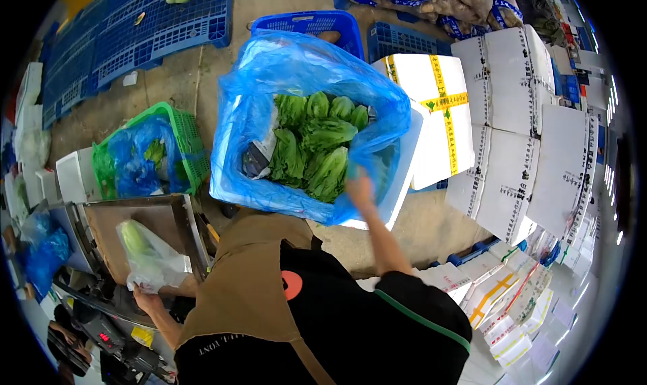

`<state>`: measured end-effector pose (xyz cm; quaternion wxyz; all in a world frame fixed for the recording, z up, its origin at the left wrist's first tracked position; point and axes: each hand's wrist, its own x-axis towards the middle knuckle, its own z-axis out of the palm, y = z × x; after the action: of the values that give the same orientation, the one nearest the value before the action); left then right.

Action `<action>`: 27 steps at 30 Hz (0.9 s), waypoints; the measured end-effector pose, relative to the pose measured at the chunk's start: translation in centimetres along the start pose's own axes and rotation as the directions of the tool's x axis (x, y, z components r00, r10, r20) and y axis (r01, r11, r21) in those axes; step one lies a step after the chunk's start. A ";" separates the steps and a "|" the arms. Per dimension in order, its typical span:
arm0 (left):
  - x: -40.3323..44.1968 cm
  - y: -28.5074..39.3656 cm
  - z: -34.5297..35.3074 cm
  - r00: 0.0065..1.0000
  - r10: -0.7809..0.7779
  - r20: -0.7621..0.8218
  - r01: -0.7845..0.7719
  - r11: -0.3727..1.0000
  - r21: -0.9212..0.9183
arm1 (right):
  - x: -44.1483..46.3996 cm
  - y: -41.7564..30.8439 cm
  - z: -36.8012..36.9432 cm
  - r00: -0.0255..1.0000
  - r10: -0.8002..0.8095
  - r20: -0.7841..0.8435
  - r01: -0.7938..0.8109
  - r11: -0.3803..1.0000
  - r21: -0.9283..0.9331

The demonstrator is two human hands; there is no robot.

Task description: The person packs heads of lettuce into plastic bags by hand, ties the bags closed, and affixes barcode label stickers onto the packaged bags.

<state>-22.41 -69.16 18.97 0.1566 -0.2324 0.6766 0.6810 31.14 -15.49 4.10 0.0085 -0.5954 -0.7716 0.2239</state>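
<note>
My left hand grips the open lower end of a clear plastic bag. A pale green leafy vegetable lies inside that bag, over a brown-topped scale platform. My right hand is smeared by motion at the right side of a white foam box lined with a blue plastic bag. Its fingers cannot be made out. Heads of green lettuce are packed inside the liner, just left of that hand. Dark and printed wrapping lies at their left.
A green crate with blue plastic stands left. Behind the foam box is a blue basket. Taped foam boxes are stacked right; blue pallets lie upper left. A scale display glows red lower left.
</note>
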 end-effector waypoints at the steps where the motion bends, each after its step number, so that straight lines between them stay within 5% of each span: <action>1: 0.4 -0.2 -0.2 1.000 0.011 -0.029 -0.010 1.000 0.023 | -1.3 8.4 -1.4 0.973 -0.219 -0.076 0.202 0.961 -0.188; 2: 0.9 -0.5 -0.5 0.998 0.021 -0.059 -0.019 0.999 0.044 | -3.4 12.7 -6.4 0.996 -0.070 0.048 0.084 0.883 -0.461; 3: 1.1 -0.8 -0.8 0.995 0.032 -0.091 -0.026 0.997 0.066 | -4.2 15.0 -11.8 0.824 0.560 0.082 -0.566 0.809 0.160; 4: 1.2 -0.9 -0.7 0.996 0.025 -0.086 -0.018 0.997 0.078 | -5.9 17.4 -15.9 0.646 0.725 0.238 -0.604 0.295 0.741; 5: 1.2 -0.9 -0.6 0.996 0.021 -0.082 -0.014 0.996 0.090 | -6.6 18.0 -20.3 0.415 0.798 0.437 -0.644 -0.082 0.761; 7: 1.7 -0.9 -0.7 0.998 0.003 -0.057 0.003 0.994 0.112 | -8.6 21.3 -24.4 0.434 0.697 0.571 -0.736 -0.092 0.671; 10: 2.1 0.0 -1.3 0.999 -0.031 -0.028 0.034 0.990 0.134 | -2.9 10.3 -29.8 0.524 0.503 0.687 -0.850 0.358 0.386; 12: 1.0 0.5 -0.1 0.998 -0.046 -0.033 0.050 0.992 0.119 | 1.0 4.8 -28.5 0.754 0.360 0.550 -0.553 0.800 0.234; 13: 0.6 0.7 0.2 0.996 -0.026 -0.083 0.038 0.989 0.144 | 2.7 -0.5 -27.5 0.860 0.225 0.457 -0.373 0.890 0.263; 14: 0.3 0.8 0.7 0.991 -0.004 -0.130 0.025 0.986 0.165 | 4.3 -4.2 -25.1 0.846 0.111 0.521 -0.430 0.721 0.544; 16: -0.9 0.6 1.5 0.992 0.040 -0.123 -0.021 0.988 0.152 | 7.3 -6.9 -17.5 0.665 0.010 0.747 -0.685 0.406 0.605; 18: -2.3 0.4 1.4 0.989 0.055 -0.136 -0.036 0.989 0.141 | 10.8 -5.3 -7.3 0.711 0.279 0.645 -0.682 0.494 0.539; 19: -3.2 0.5 1.2 0.986 0.066 -0.152 -0.045 0.990 0.136 | 13.2 -3.3 -2.1 0.596 0.449 0.665 -0.791 0.187 0.583; 21: -5.5 0.6 1.9 0.990 0.076 -0.121 -0.063 0.992 0.108 | 16.4 -2.9 2.7 0.388 0.678 0.625 -0.758 -0.151 0.634; 23: -6.7 0.9 1.9 0.981 0.089 -0.172 -0.073 0.993 0.095 | 19.3 -3.8 5.5 0.193 0.814 0.548 -0.870 -0.116 0.479; 27: -8.1 0.6 1.4 0.953 0.086 -0.292 -0.065 0.994 0.083 | 20.9 -3.7 6.7 0.216 0.827 0.520 -0.907 -0.027 0.420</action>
<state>-16.05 -66.99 23.73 0.0362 -0.2995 0.7250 0.6191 19.81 0.80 -5.91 0.0326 -0.8792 -0.0865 0.4673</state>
